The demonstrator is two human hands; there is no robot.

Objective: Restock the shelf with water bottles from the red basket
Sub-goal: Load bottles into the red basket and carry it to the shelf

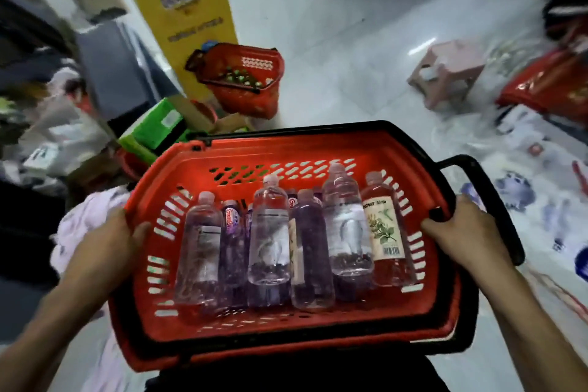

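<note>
A red basket [222, 156] with black handles fills the lower middle of the head view, held up in front of me. Several clear water bottles [270, 232] lie side by side in it, caps pointing away, one with a leaf label [383, 229] at the right. My left hand [105, 242] grips the basket's left rim, thumb inside the wall. On the right rim, by the black handle, my right hand [461, 232] grips with curled fingers. No shelf shows clearly in this view.
A second red basket [251, 79] with small items stands on the floor ahead, by a yellow display stand [184, 9]. Green boxes [159, 127] lie at the left, a pink stool [445, 73] at the right. Packages and red bags litter the right floor.
</note>
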